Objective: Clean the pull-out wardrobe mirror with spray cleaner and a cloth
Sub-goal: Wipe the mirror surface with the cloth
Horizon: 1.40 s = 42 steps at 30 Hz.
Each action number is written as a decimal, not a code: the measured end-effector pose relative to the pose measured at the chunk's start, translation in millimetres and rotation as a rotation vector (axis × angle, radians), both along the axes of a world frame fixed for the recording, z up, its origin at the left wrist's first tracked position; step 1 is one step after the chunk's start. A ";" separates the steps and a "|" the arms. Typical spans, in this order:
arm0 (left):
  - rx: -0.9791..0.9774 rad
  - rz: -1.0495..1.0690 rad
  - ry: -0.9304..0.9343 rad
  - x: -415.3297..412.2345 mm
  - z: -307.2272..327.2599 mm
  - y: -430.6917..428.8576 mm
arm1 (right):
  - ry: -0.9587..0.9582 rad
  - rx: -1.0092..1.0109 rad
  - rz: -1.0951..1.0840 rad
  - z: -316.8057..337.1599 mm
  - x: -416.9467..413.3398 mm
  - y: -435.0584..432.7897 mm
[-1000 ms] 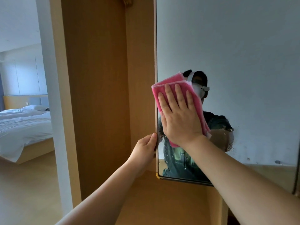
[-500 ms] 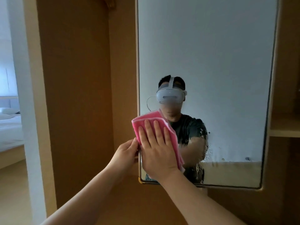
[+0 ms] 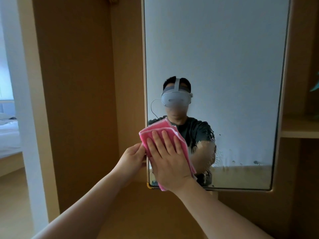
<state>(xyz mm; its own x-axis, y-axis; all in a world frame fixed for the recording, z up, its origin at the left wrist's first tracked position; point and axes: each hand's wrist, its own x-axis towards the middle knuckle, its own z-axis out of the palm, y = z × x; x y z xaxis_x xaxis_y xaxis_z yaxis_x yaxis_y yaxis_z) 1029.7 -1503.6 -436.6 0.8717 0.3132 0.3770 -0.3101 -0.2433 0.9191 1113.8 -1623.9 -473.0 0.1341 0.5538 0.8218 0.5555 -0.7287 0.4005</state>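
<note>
The tall pull-out mirror (image 3: 224, 57) fills the upper right, framed in light wood. My right hand (image 3: 168, 157) lies flat, fingers spread, pressing a folded pink cloth (image 3: 158, 131) against the glass at its lower left corner. My left hand (image 3: 133, 156) grips the mirror's left edge just beside the cloth. Wet streaks and droplets (image 3: 214, 152) cover the lower glass to the right of the cloth. No spray bottle is in view.
A wooden wardrobe panel (image 3: 76, 100) stands to the left of the mirror. Wooden shelves (image 3: 300, 130) sit at the right edge. Through a doorway at far left a bed with white sheets (image 3: 8, 135) shows.
My right hand has carried the cloth down the mirror's left side toward the bottom corner. My view shifted right, showing more of the mirror. The left hand stays on the edge.
</note>
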 end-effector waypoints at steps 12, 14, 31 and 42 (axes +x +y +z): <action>0.061 0.021 0.006 -2.6 4.8 -6.6 | -0.116 -0.132 0.020 48.9 14.8 -30.9; 0.065 0.040 0.007 -2.4 5.0 -7.0 | -0.137 -0.098 0.000 68.1 16.2 -39.8; 0.103 0.102 -0.005 -4.8 6.4 -11.0 | -0.149 0.138 -0.070 136.5 34.8 -82.6; 0.090 0.117 0.015 -4.4 7.5 -12.6 | -0.013 0.170 -0.084 43.6 36.7 -101.9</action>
